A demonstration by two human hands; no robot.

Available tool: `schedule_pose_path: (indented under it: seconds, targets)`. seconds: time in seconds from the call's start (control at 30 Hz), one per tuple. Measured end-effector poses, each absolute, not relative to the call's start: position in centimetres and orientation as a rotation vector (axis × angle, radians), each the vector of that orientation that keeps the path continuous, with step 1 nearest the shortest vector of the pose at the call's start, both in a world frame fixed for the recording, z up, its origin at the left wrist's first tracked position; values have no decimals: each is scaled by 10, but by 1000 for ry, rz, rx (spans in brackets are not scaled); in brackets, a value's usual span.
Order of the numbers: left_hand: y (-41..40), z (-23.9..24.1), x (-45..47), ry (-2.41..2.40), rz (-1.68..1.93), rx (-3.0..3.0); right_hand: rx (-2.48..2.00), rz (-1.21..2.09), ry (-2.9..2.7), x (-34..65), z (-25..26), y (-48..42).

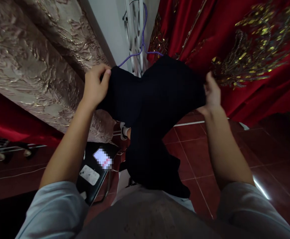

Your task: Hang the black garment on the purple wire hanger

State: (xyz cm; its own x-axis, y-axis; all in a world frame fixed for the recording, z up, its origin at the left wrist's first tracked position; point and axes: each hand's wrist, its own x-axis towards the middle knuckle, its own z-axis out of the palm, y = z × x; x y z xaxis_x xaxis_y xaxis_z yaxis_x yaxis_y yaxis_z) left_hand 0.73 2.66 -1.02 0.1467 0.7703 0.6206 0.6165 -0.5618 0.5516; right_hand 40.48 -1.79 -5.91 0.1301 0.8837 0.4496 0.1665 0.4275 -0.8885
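A dark, nearly black garment (157, 96) hangs from a purple hanger (143, 46) and trails down toward my body. My left hand (96, 81) grips the garment's upper left edge, with thumb and fingers closed on the cloth. On the opposite side, my right hand (211, 94) holds the right edge, its fingers partly hidden behind the fabric and a little blurred. Between my hands the cloth is spread wide. The hanger's two arms go under the garment at its top, so their ends are hidden.
A white metal rack (135, 33) stands behind the hanger. Red sequined cloth (234, 39) hangs at the right, pinkish textured fabric (47, 66) at the left. Two phones, one a white phone (89, 175), lie on a black seat (97, 186). Red tiles (194, 149) cover the floor.
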Motion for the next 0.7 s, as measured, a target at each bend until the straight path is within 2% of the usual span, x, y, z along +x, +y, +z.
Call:
schedule_pose_path:
  seconds: [0.17,0.27,0.37,0.47,0.53,0.6,0.7]
  targets:
    - [13,5,43,1033,1416,2454,-834,813,-1053,399,-23,-26]
    - [-1,19,58,863,1686,2536,-770,770,-967,387,-11,-35]
    - [-17,19,66,849,1825,2303,-799,624,-918,375,-21,-59]
    - [-36,10,71,914,1559,1953,-862,490,-1338,354,-39,-100]
    - [-52,3,73,960,1362,1803,-744,631,-1964,337,-47,-126]
    - [-72,-2,70,974,1197,1705,-558,791,-2351,324,-52,-139]
    - [-103,-3,56,979,865,1572,-482,898,-2350,321,-57,-129]
